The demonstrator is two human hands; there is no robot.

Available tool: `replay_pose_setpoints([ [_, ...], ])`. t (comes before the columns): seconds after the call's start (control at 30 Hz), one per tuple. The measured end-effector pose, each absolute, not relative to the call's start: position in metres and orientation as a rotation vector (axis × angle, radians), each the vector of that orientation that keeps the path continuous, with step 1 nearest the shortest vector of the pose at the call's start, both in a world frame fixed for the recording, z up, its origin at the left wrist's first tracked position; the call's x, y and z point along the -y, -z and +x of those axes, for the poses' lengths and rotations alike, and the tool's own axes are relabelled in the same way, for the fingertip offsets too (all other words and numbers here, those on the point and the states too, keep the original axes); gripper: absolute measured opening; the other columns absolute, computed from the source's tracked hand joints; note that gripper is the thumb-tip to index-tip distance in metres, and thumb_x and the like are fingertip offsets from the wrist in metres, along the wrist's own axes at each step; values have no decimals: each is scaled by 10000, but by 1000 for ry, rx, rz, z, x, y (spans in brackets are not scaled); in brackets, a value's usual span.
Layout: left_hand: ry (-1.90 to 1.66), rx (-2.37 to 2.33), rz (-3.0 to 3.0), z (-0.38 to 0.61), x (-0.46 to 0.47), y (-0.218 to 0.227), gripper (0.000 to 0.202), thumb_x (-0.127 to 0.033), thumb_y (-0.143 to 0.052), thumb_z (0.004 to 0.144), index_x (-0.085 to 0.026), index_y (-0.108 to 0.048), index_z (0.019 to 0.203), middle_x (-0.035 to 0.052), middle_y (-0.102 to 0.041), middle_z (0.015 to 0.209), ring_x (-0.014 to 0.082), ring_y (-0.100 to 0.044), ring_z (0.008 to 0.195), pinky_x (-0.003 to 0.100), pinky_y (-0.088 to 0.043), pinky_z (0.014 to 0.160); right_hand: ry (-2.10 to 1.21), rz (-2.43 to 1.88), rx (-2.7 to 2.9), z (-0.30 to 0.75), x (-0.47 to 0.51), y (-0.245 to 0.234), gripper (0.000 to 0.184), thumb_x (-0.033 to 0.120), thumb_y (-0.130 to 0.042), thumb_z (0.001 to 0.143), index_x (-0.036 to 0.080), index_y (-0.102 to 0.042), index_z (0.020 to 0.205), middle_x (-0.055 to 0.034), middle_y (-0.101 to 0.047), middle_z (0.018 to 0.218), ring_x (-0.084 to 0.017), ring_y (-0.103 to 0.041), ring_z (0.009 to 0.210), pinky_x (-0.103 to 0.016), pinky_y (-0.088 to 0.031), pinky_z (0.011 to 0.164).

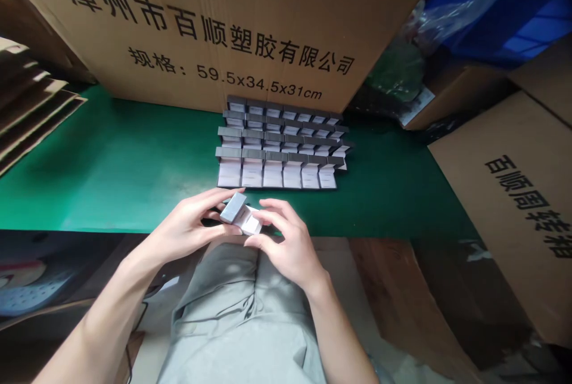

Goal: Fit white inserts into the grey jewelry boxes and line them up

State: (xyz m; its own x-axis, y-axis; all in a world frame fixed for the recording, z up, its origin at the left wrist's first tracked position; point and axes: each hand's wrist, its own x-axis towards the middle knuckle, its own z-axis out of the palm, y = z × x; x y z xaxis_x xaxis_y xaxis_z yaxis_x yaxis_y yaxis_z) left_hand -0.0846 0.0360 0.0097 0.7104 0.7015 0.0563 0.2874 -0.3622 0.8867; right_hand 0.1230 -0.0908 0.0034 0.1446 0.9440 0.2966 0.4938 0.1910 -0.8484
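Observation:
Between my two hands, over the front edge of the green table, is a small hinged box (250,224) with its lid raised and a white inside. My left hand (199,220) is closed on the lid side, fingers above and thumb below. The fingers and thumb of my right hand (283,238) pinch the box's right end. Just beyond, several similar dark boxes (272,175) stand in rows on the table, lids up and white linings showing.
A large cardboard carton (214,26) with printed lettering stands behind the rows on the green table (134,163). Stacked cardboard sheets (31,104) lie at the left. Another carton (509,205) and a blue bin (504,8) are at the right.

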Motion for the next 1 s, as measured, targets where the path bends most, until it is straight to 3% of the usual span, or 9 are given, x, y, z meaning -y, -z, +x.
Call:
replay_pose_setpoints([
  [0.07,-551,-762,1960,-85,-37,-6,715,-601,-808,855,-200,-677,1433,151,-684,1449,347,-724,1181,395,-675,903,-600,-1393,1559,132,89,-4,223,181,-730,972,230,-790,1181,-97,-742,1279,-210,-744,1145,-326,-635,996],
  [0.13,-560,-756,1982,-86,-38,-4,787,-638,-787,858,-196,-639,1493,152,-708,1420,338,-746,1144,401,-686,899,-588,-1335,1633,140,86,-4,253,115,-643,1008,223,-793,1180,-92,-762,1229,-190,-749,1124,-300,-632,983],
  [0.27,-536,-731,2003,-86,-39,-3,775,-633,-743,897,-205,-613,1530,141,-720,1419,324,-764,1123,398,-684,923,-492,-1286,1695,143,79,3,248,113,-644,1013,228,-791,1177,-88,-777,1189,-190,-749,1095,-311,-633,982],
  [0.43,-494,-707,1967,-86,-39,-7,710,-514,-710,940,-212,-573,1568,124,-679,1488,328,-739,1199,372,-657,971,-379,-1293,1708,140,80,9,251,153,-636,1033,258,-790,1202,-89,-778,1196,-196,-742,1101,-327,-633,973],
  [0.53,-491,-703,1988,-86,-38,-8,671,-431,-688,949,-219,-564,1573,120,-670,1495,319,-726,1217,346,-650,960,-364,-1306,1699,140,83,9,255,161,-654,1016,270,-796,1198,-83,-782,1192,-196,-749,1087,-324,-639,952],
  [0.63,-461,-721,2009,-85,-35,-7,661,-376,-659,955,-236,-530,1588,131,-665,1487,270,-762,1081,321,-656,891,-407,-1308,1650,138,83,7,264,127,-654,967,244,-802,1152,-82,-784,1165,-190,-760,1055,-310,-635,949],
  [0.83,-446,-797,2020,-82,-30,-6,614,-404,-641,953,-228,-542,1533,123,-698,1410,282,-755,1071,324,-640,879,-477,-1390,1519,125,79,5,290,113,-637,839,220,-762,1078,-74,-738,1086,-195,-733,985,-316,-635,890],
  [1.0,-441,-836,2048,-79,-28,-8,567,-380,-610,942,-217,-545,1480,100,-725,1295,245,-742,966,296,-625,801,-510,-1419,1483,119,79,3,257,108,-623,824,212,-746,1025,-74,-723,1072,-201,-716,1013,-323,-624,897],
])
